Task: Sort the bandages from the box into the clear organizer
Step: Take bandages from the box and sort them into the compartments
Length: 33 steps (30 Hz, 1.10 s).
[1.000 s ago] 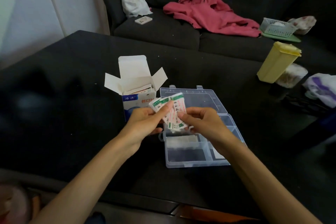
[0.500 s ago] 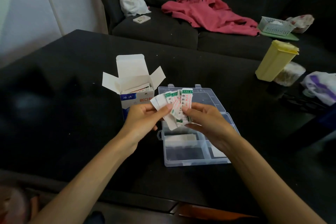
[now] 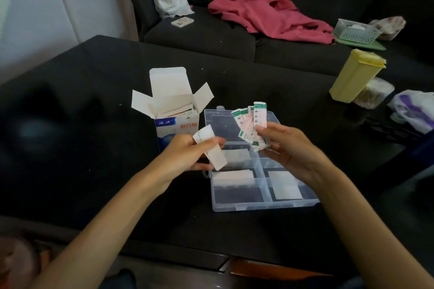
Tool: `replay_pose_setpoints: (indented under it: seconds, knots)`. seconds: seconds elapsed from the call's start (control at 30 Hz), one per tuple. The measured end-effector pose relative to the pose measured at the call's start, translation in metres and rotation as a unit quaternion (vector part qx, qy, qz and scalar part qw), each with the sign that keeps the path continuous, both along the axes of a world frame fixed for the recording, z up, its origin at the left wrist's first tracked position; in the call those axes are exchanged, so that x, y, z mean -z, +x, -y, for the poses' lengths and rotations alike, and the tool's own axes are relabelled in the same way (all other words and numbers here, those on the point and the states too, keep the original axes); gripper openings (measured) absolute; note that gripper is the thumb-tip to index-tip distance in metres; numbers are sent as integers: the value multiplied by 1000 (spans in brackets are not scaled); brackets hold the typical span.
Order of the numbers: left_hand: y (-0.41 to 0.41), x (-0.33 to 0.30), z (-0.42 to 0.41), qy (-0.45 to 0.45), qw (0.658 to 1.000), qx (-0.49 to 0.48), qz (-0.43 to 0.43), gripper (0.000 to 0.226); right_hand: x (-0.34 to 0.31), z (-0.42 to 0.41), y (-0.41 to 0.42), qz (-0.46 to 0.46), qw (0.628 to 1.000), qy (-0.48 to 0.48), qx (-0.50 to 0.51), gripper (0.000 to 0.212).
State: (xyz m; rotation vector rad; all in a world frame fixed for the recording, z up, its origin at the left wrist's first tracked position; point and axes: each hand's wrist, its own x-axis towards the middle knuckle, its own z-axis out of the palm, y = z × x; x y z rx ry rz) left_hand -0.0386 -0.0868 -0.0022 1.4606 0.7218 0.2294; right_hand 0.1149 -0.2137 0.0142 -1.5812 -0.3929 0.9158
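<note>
An open white and blue bandage box point(image 3: 175, 122) stands on the black table point(image 3: 94, 171), with more bandages showing inside. To its right lies the clear organizer point(image 3: 237, 204), lid open, with white pads in several compartments. My left hand point(image 3: 185, 155) pinches one plain white wrapped bandage point(image 3: 211, 148) over the organizer's left edge. My right hand point(image 3: 288, 148) holds a fan of several green and pink printed bandages point(image 3: 252, 124) above the organizer's lid.
A yellow lidded container point(image 3: 354, 75) and a round tub stand at the table's right, beside a white and purple bag point(image 3: 415, 110). Behind the table is a dark sofa point(image 3: 211, 35) with a pink garment point(image 3: 270, 12), a white bag, a phone and a basket.
My hands have parted. The left hand has drawn one white bandage out of the bunch, down and to the left; the right hand keeps the printed ones.
</note>
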Motion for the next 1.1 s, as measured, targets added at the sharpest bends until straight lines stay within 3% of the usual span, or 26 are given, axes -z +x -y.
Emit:
replay_pose_setpoints:
  seconds: [0.2,0.3,0.4,0.6,0.8,0.97,1.1]
  knots:
    - [2,10,4,128,991,31,-15,19,2,9,10,4,1000,-11,27,14]
    - [7,23,13,274,961,-22,6,10,4,8,9,24,999,-13,24,17]
    - [13,30,23,350,933,-72,38,16,5,6,8,42,999,-9,24,22]
    - [29,39,31,358,930,-83,15,19,6,4,7,55,998,-5,39,25]
    - [28,36,31,380,924,-7,-50,26,5,5,7,57,997,-1,42,25]
    - [15,21,19,529,836,67,-131,22,4,5,6,68,997,-2,35,23]
    - [8,17,7,570,798,138,-140,23,4,6,6,71,997,-3,34,23]
